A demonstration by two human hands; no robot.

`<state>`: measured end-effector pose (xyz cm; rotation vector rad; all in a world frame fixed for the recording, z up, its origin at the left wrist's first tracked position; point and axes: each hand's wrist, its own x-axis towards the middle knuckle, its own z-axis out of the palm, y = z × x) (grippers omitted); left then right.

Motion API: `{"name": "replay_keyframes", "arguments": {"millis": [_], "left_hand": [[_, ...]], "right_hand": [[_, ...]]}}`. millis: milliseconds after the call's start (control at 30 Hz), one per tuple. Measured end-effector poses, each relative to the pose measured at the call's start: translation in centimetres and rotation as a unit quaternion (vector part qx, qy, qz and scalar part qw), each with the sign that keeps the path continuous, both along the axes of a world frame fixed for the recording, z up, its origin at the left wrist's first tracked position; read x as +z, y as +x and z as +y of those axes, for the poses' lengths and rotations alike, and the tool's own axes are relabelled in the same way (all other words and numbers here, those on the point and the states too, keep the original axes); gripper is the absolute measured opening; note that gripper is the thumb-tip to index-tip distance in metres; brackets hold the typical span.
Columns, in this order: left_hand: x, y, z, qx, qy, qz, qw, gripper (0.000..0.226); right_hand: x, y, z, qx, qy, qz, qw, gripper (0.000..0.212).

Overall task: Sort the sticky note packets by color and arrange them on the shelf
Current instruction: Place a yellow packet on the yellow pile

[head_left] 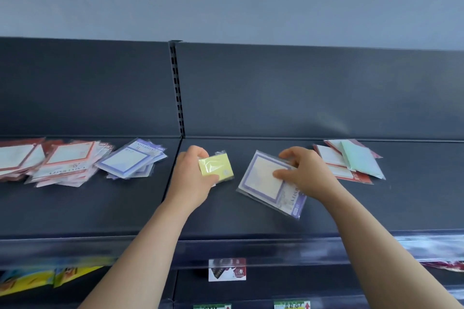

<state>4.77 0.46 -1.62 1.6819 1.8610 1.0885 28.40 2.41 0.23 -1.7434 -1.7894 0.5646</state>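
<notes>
Matte dark metal shelf [100, 208] spreads below me. My left hand [190, 175] curls round a small square yellow packet [216, 168]; my right hand [301, 173] pinches a glossy purple-bordered packet [263, 180]. Behind lie fanned red-bordered packets [67, 160], a purple pile [128, 160] and a mint packet [361, 158].

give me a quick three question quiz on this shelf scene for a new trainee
1. True or false: the left hand holds a yellow packet.
2. The bordered packet gripped by the right hand has which border colour? A red, B purple, C green.
3. Fill in: on the shelf, the purple pile lies to the ___ of the red pile.
Key: 1 true; 2 B; 3 right.
</notes>
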Motion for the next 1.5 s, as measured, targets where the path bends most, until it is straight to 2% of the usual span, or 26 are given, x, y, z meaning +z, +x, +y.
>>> {"name": "replay_keyframes", "arguments": {"millis": [133,333,567,767,933,1000,1067,1167,1233,1367,1500], "left_hand": [[0.5,-3.0,-0.9,0.042,0.03,-0.067,0.996,0.038],[1.3,-9.2,-2.9,0.114,0.064,-0.092,0.987,0.038],[2.6,-18.3,-4.2,0.18,0.107,-0.073,0.975,0.033],[3.7,-24.5,-3.9,0.167,0.098,-0.052,0.98,0.033],[3.8,-28.2,-3.4,0.126,0.073,-0.06,0.988,0.034],[3.6,-29.4,-3.4,0.113,0.063,-0.06,0.99,0.037],[3.5,-30.3,-3.5,0.105,0.056,-0.075,0.99,0.045],[3.5,-31.4,-4.1,0.102,0.049,-0.12,0.986,0.063],[3.6,-32.1,-4.6,0.109,0.049,-0.131,0.984,0.061],[3.6,-34.1,-5.7,0.128,0.07,-0.128,0.981,0.04],[3.6,-37.2,-7.0,0.139,0.084,-0.14,0.977,0.036]], "right_hand": [[-0.2,-2.9,0.4,-0.009,0.034,0.112,0.993,0.021],[0.3,-10.8,1.0,0.019,0.023,0.22,0.975,0.028],[0.1,-21.9,1.9,0.053,0.005,0.205,0.977,0.036],[-0.3,-28.4,2.9,0.0,-0.023,0.196,0.98,0.033],[-1.2,-31.3,2.6,-0.053,-0.027,0.123,0.991,0.022],[-1.4,-31.8,2.1,-0.06,-0.033,0.076,0.995,0.009],[-1.4,-32.3,1.5,-0.055,-0.034,0.018,0.998,0.008],[-0.4,-33.7,0.5,-0.014,0.03,-0.007,0.999,0.034],[0.7,-35.6,-0.4,0.036,0.059,0.036,0.997,0.039],[1.7,-40.6,-1.7,0.157,0.052,0.092,0.982,0.036],[2.2,-45.7,-2.9,0.222,0.032,0.15,0.963,0.025]]}}
